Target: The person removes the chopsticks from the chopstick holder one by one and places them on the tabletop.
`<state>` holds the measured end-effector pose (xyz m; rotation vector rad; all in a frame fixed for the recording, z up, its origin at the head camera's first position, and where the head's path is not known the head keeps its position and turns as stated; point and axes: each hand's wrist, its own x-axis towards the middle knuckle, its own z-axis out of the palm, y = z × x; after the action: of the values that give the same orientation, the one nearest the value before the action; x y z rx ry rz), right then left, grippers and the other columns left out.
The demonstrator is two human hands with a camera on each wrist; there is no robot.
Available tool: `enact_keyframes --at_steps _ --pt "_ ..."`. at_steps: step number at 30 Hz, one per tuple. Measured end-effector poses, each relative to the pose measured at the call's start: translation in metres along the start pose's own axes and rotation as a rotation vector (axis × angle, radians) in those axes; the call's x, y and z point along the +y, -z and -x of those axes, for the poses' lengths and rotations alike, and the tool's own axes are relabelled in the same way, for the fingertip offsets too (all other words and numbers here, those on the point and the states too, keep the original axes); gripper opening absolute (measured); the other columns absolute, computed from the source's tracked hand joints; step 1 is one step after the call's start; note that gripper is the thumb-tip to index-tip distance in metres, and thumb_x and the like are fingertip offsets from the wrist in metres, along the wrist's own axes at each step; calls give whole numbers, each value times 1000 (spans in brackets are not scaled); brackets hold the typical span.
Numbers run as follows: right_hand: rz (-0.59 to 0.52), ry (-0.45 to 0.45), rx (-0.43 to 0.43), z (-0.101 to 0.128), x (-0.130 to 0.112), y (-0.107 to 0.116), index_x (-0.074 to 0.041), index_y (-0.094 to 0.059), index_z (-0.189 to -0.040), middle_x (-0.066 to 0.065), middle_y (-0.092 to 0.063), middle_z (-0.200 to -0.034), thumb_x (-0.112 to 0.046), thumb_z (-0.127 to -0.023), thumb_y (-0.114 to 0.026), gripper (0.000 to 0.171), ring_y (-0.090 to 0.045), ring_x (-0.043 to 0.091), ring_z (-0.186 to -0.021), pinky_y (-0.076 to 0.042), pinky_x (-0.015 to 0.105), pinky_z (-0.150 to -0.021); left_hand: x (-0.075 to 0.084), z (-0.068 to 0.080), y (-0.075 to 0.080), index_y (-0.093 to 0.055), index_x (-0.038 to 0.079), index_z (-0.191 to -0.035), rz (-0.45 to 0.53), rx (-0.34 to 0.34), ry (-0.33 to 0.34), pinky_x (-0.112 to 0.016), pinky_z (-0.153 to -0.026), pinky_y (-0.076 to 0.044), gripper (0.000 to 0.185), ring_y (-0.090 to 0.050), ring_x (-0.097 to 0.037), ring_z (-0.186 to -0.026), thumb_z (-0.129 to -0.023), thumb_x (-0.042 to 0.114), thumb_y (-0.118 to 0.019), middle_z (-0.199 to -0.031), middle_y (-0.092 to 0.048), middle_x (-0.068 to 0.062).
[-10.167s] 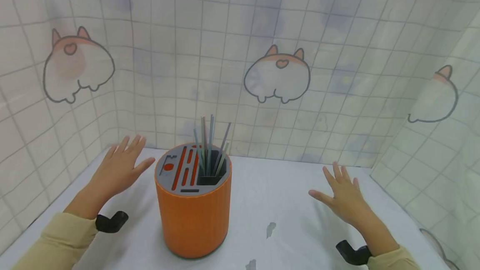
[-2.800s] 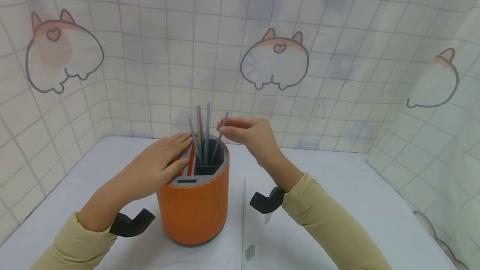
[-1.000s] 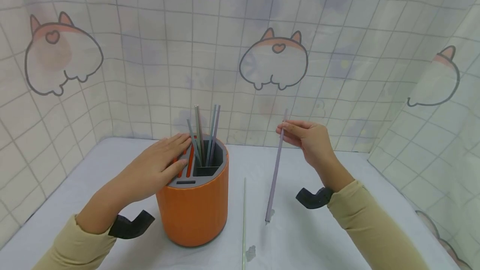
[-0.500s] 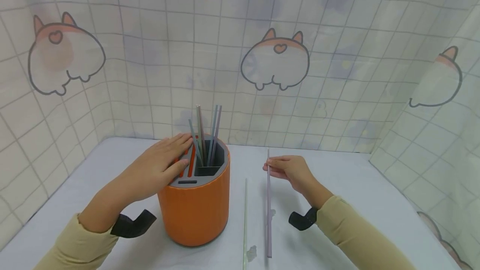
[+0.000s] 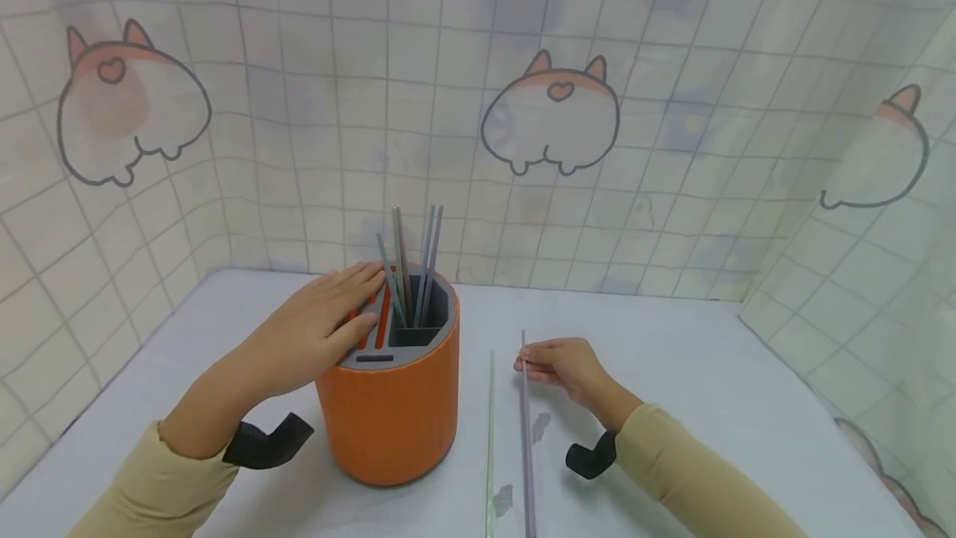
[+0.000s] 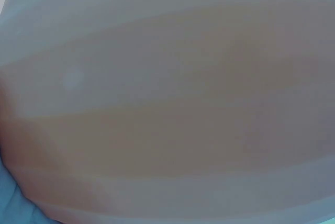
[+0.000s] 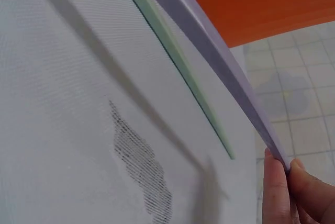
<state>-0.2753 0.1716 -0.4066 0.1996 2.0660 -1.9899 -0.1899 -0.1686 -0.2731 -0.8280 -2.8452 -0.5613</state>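
On the table: a purple stick (image 5: 526,447) lies lengthwise, just right of a pale green stick (image 5: 490,438), the two near parallel.
Right hand: the right hand (image 5: 563,366) pinches the purple stick's far end between thumb and fingertips (image 7: 293,187), low over the table (image 5: 672,372).
Left hand: the left hand (image 5: 317,330) rests flat, fingers straight, on the grey top of the orange holder (image 5: 392,413); its wrist view is a blur.
Holder: left of both sticks, upright, with four more sticks (image 5: 411,264) standing in its open compartment.
Backdrop: a gridded cloth (image 5: 672,148) with cartoon animals.
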Motion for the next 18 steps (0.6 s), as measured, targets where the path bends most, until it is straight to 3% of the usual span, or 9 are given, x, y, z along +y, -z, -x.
enact_keyframes --at_steps 18 --pt "100 -53 57 -7 19 -7 10 -70 -111 11 -77 -84 -6 -89 -72 27 -73 10 -68 -60 18 -61 1 0 0 -33 6 -155 2 9 -7 -58 -124 -18 57 -22 -36 -153 -107 35 -40 -164 -28 -14"
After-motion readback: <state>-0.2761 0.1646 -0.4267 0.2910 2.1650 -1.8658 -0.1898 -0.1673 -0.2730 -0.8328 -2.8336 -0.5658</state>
